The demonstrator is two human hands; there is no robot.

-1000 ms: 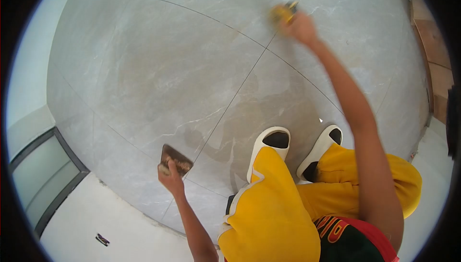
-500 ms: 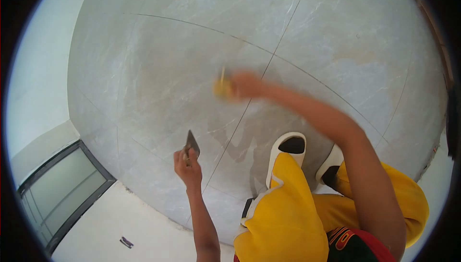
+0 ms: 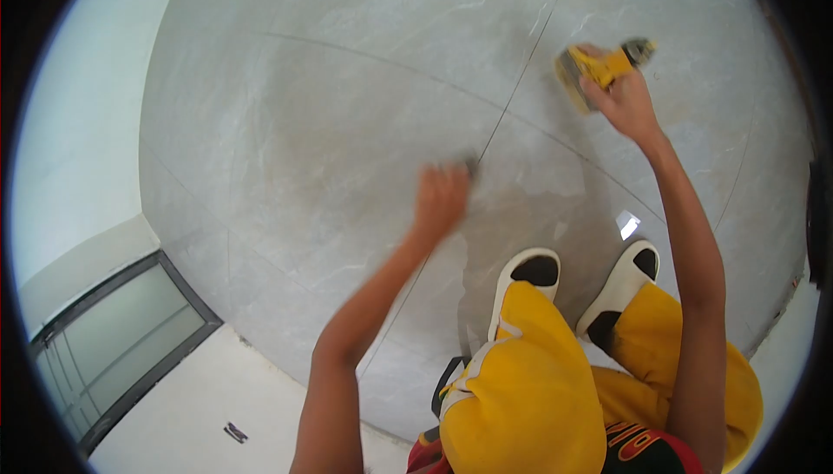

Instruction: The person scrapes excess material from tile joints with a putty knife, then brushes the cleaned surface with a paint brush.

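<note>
My left hand (image 3: 441, 200) is closed on a putty knife and blurred by motion. Only the dark tip of the putty knife (image 3: 471, 166) shows, close to the thin joint line in the tiled floor (image 3: 347, 118). Farther out on the right, my right hand (image 3: 620, 96) wraps around a yellow-and-black power tool (image 3: 607, 66). Its broad, flat yellow end points left and its dark end points right. The tool's exact kind cannot be made out.
My feet in white slippers (image 3: 600, 300) with black insoles stand on the floor below my hands. A dark-framed glass panel (image 3: 130, 344) is at lower left beside a white wall (image 3: 78, 127). A small dark object (image 3: 235, 432) lies near the bottom. Light glints near my right foot.
My left hand has moved up and right with the putty knife to the floor joint. My right hand has swung right and outward with the yellow tool.
</note>
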